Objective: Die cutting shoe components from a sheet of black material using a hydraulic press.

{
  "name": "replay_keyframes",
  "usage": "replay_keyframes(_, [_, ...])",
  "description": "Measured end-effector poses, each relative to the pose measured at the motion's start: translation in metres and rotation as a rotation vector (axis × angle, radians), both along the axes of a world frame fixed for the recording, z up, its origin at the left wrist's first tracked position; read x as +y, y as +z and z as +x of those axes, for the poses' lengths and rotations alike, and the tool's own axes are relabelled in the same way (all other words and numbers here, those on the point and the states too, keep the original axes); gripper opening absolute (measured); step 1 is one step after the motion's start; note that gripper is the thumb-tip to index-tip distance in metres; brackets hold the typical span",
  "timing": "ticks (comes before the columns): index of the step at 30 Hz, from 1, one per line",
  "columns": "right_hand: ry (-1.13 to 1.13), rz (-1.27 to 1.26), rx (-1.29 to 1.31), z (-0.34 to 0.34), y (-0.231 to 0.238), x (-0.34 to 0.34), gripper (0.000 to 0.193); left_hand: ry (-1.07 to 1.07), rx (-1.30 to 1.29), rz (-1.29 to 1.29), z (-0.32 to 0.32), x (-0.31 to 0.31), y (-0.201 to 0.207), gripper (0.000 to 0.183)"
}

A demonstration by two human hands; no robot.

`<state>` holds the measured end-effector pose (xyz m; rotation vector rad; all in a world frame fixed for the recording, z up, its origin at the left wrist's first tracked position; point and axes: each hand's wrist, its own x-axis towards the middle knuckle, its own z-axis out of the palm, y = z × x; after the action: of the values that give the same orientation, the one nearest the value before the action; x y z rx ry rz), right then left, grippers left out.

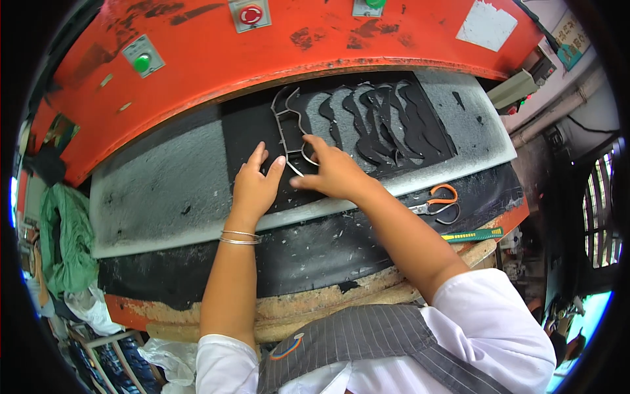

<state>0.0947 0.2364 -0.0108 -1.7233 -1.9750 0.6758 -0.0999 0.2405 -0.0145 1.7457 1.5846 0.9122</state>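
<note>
A metal cutting die (282, 134) with wavy side walls and crossbars rests on a black sheet (246, 125). My right hand (336, 172) reaches across from the right, its index finger against the die's right edge and its thumb by the near end. The thumb and index finger straddle that part of the die. Just left of the near end is my left hand (256, 187), fingers and thumb stretched apart with nothing in it. Whether its thumb touches the die I cannot tell. Right of the die, wavy black strips (359, 125) separate cut-out gaps in the sheet.
A pale, worn cutting board (161, 177) lies under the sheet. Beyond it rises an orange machine front (197, 59) with a red button (250, 15) and a green button (142, 63). Orange-handled scissors (433, 202) and a green-yellow cutter knife (474, 234) lie at the near right.
</note>
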Motion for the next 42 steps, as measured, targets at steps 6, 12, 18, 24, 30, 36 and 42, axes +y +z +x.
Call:
replay_keyframes(6, [0.028, 0.366, 0.122, 0.040, -0.038, -0.013, 0.042, -0.050, 0.271, 0.188, 0.040, 0.023, -0.039, 0.058])
replay_keyframes(12, [0.015, 0.431, 0.196, 0.053, -0.038, -0.004, 0.037, -0.066, 0.187, 0.125, 0.046, 0.025, -0.032, 0.051])
replay_keyframes(18, [0.119, 0.472, 0.206, 0.061, -0.045, 0.003, 0.041, -0.110, 0.190, 0.111, 0.048, 0.027, -0.029, 0.051])
replay_keyframes(24, [0.093, 0.446, 0.167, 0.056, -0.040, 0.002, 0.036, -0.125, 0.220, 0.153, 0.045, 0.028, -0.029, 0.052])
replay_keyframes(30, [0.113, 0.404, 0.123, 0.047, -0.035, -0.013, 0.039, -0.089, 0.214, 0.211, 0.038, 0.015, -0.031, 0.050])
replay_keyframes(36, [0.035, 0.549, 0.209, 0.056, 0.016, -0.040, 0.076, 0.128, -0.411, 0.111, -0.017, -0.009, -0.002, 0.036])
replay_keyframes(42, [-0.442, 1.178, 0.371, 0.081, 0.125, -0.009, 0.047, 0.436, -0.207, 0.794, -0.090, -0.042, 0.109, 0.022])
